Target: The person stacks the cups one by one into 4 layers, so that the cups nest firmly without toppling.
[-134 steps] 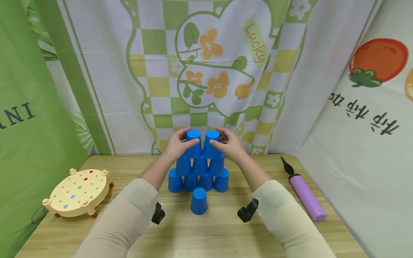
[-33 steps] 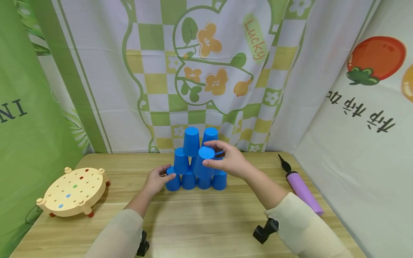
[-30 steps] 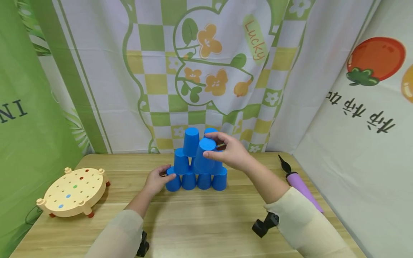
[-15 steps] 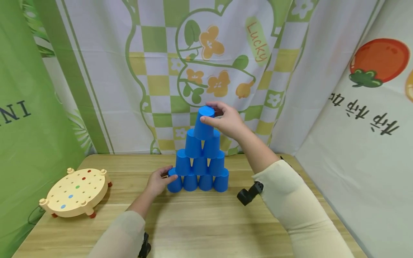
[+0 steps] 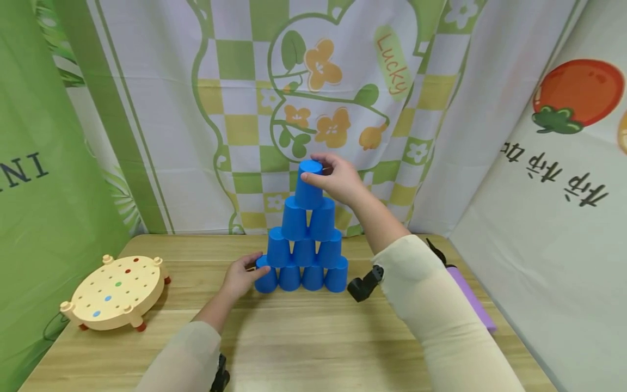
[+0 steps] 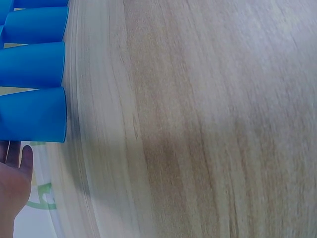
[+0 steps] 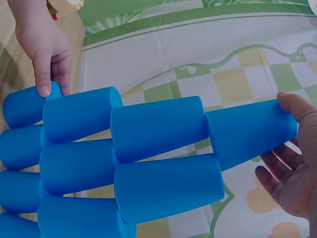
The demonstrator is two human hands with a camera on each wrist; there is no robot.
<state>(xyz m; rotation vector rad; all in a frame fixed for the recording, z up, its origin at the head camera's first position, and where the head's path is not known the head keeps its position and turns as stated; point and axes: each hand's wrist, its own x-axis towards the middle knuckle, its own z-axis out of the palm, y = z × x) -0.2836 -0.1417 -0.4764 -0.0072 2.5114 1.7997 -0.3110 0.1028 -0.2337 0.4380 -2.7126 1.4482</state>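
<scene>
Blue plastic cups [image 5: 303, 251] stand upside down in a stepped pyramid, narrowing from several at the bottom to three, then two. On top sits one more blue cup [image 5: 308, 191], resting across the two below. My right hand [image 5: 343, 181] grips this top cup near its upturned base, thumb in front and fingers behind; the right wrist view shows the hand [image 7: 297, 168] around its narrow end. Down at the left, my left hand [image 5: 239, 279] holds the bottom row's end cup [image 5: 266, 281] between thumb and fingers. The left wrist view catches only part of that hand [image 6: 14, 183].
A round cream pegboard stool [image 5: 117, 291] with short legs stands on the left of the wooden table [image 5: 303, 348]. To the right lies a purple hand pump [image 5: 470, 299], partly behind my right sleeve. A patterned curtain [image 5: 245, 130] hangs close behind the pyramid.
The loose cup that stood in front of the pyramid was picked up by my right hand, raised, and now sits upright in line on top. My left hand came down to the bottom left cup.
</scene>
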